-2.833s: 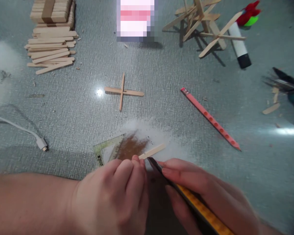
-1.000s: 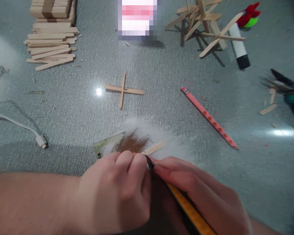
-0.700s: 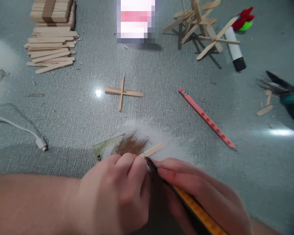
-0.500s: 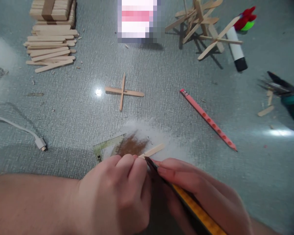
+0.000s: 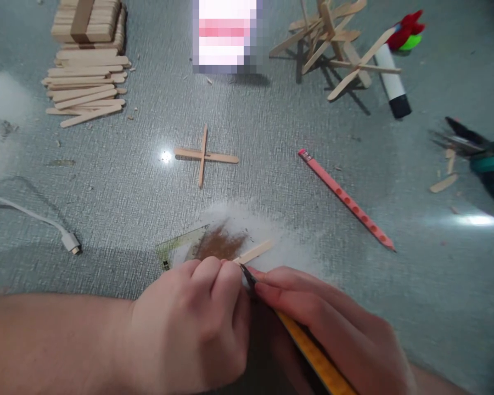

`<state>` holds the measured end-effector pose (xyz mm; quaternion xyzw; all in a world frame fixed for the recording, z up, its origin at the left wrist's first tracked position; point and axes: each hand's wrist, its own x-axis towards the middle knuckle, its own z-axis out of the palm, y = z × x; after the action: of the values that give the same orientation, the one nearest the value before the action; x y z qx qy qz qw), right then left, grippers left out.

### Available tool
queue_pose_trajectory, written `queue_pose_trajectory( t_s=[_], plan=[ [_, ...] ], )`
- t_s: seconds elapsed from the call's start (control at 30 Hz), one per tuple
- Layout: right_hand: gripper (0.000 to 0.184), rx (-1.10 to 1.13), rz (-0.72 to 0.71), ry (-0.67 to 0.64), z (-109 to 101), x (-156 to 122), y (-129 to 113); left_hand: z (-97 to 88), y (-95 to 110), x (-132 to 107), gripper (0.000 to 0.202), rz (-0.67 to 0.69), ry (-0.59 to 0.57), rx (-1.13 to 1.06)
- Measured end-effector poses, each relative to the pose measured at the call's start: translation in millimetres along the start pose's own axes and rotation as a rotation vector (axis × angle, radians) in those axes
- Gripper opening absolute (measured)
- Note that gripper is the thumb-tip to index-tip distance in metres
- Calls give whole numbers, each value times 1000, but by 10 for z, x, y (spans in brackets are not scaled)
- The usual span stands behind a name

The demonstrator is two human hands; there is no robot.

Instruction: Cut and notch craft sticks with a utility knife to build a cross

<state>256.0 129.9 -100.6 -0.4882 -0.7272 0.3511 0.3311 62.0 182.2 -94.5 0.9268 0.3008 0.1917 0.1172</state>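
Observation:
At the lower middle, my left hand (image 5: 201, 318) is closed, its fingers curled over one end of a wooden craft stick (image 5: 256, 252). The stick's other end points up to the right. My right hand (image 5: 333, 323) grips a yellow and black utility knife (image 5: 308, 345), whose dark blade tip touches the stick close to my left fingers. Under the stick lie a white powdery patch (image 5: 230, 211) with a brown spot (image 5: 220, 244) and a clear greenish flat piece (image 5: 181, 238). My fingers hide the stick's held end.
Two crossed sticks (image 5: 206, 156) lie ahead, with a pink pencil (image 5: 346, 200) to the right. Craft sticks (image 5: 86, 82) are piled at back left, by a banded bundle (image 5: 82, 22). A stick structure (image 5: 333, 38), white marker (image 5: 391, 77), pliers (image 5: 489, 164) and a cable (image 5: 33, 211) surround the area.
The view has shifted slightly. The knife and my right hand have moved a little left, with the blade still at the stick. My left hand keeps its hold.

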Motion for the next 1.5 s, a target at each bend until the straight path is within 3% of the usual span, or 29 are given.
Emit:
queue_pose_trajectory(
  t_s=[0.27, 0.4, 0.57, 0.67, 0.77, 0.9, 1.0, 1.2, 1.5],
  plan=[
    [32, -67, -58, 65, -67, 31, 58, 8, -54, -10, 30, 21, 20, -13],
    [33, -76, -1, 196, -135, -1, 142, -10, -79, -37, 30, 126, 19, 31],
    [33, -6, 67, 211, -152, -48, 206, -54, -118, -54, 29, 289, 21, -32],
    [27, 4, 103, 233, -154, -45, 199, -63, -248, 13, 31, 172, -77, -96],
    [21, 17, 133, 264, -162, -52, 198, -48, -423, 123, 19, 102, -63, -114],
    [19, 13, 126, 301, -163, -88, 237, -18, -547, 205, 29, 175, -148, -156],
    [17, -36, 116, 309, -156, -98, 265, -18, -545, 197, 25, 176, -164, -169],
    [14, -151, 116, 310, -167, -40, 219, -43, -503, 170, 14, 142, -63, -150],
    [23, -130, 77, 283, -145, -51, 199, -52, -402, 91, 17, 157, -30, -63]
  ],
)
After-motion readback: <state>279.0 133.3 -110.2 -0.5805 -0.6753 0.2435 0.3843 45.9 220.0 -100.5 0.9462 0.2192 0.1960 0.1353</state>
